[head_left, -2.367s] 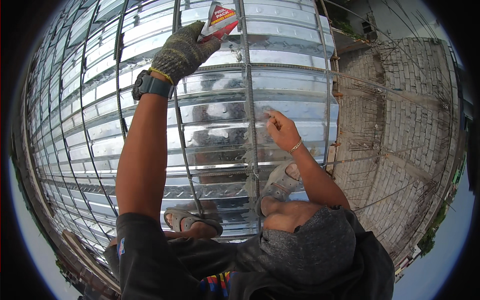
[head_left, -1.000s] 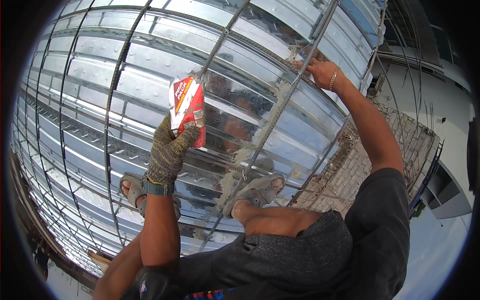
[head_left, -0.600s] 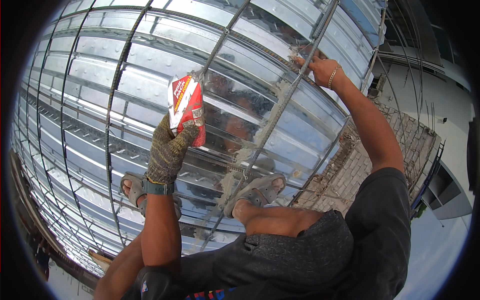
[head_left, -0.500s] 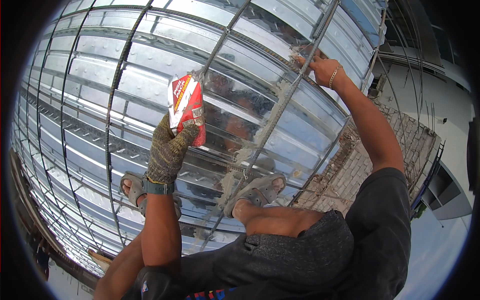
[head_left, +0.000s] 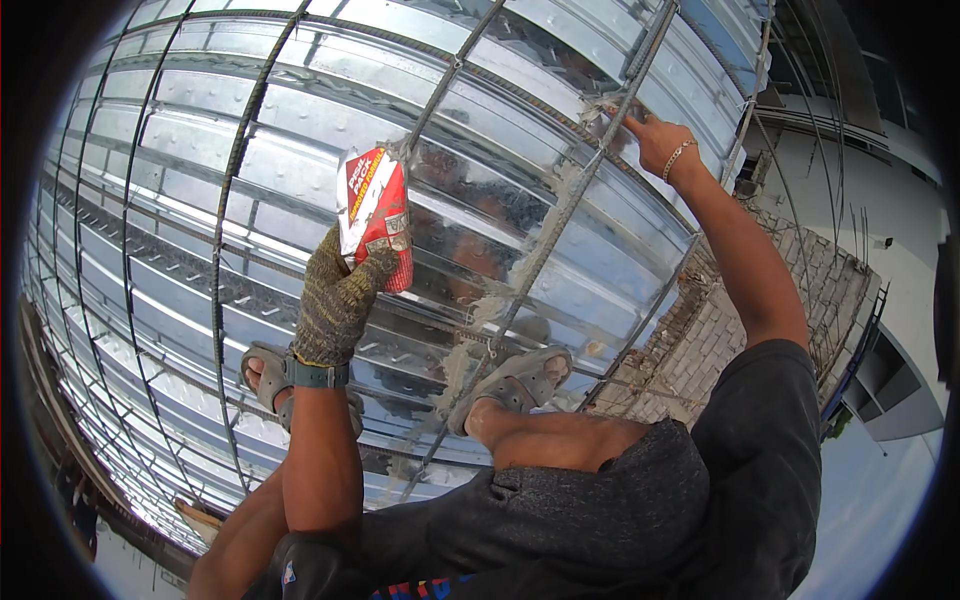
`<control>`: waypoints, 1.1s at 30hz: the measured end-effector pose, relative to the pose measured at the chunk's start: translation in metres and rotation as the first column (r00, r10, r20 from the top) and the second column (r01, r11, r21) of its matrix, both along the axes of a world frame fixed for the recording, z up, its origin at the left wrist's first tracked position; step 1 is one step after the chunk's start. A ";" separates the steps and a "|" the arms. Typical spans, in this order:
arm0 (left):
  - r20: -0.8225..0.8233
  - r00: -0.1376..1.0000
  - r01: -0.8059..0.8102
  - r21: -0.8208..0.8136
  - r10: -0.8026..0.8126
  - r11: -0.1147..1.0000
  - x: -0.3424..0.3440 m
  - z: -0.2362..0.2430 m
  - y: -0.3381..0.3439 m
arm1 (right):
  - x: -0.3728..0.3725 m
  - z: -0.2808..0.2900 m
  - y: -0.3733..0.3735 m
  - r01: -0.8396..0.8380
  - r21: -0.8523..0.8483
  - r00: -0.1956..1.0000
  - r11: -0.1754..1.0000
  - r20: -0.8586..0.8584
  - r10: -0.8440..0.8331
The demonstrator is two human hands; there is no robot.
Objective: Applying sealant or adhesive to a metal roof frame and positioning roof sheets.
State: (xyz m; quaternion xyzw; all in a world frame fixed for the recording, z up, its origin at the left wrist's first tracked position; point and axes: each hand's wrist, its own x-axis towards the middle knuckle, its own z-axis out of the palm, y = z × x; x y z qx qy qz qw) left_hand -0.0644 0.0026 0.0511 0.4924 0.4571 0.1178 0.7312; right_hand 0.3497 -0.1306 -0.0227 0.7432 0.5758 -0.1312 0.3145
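My left hand (head_left: 343, 290), in a grey-yellow knit glove, is closed round the lower part of a red and white foil pouch (head_left: 375, 205). Grey paste shows at the pouch's top end. Bare and wearing a chain bracelet, my right hand (head_left: 660, 145) reaches out to the far right with its index finger stretched toward a steel reinforcing bar (head_left: 603, 158). The other fingers bend beneath and are partly hidden. Grey paste (head_left: 535, 255) is smeared in a line along this bar on the shiny corrugated metal sheet (head_left: 290, 210).
My sandalled feet stand on the sheet, the right sandal (head_left: 512, 388) close to the paste line. A grid of bars (head_left: 240, 130) crosses above the metal. Beyond its right edge, a block wall (head_left: 690, 365) and loose upright rods (head_left: 800, 250) show.
My right hand has drawn slightly right and toward me, its finger still pointing at the bar. The pouch in my left hand has barely shifted.
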 end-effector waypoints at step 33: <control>0.103 0.993 -0.054 -0.054 0.059 0.997 -0.003 -0.001 0.002 | -0.003 -0.011 -0.019 -0.059 0.173 0.998 0.983 0.001 0.060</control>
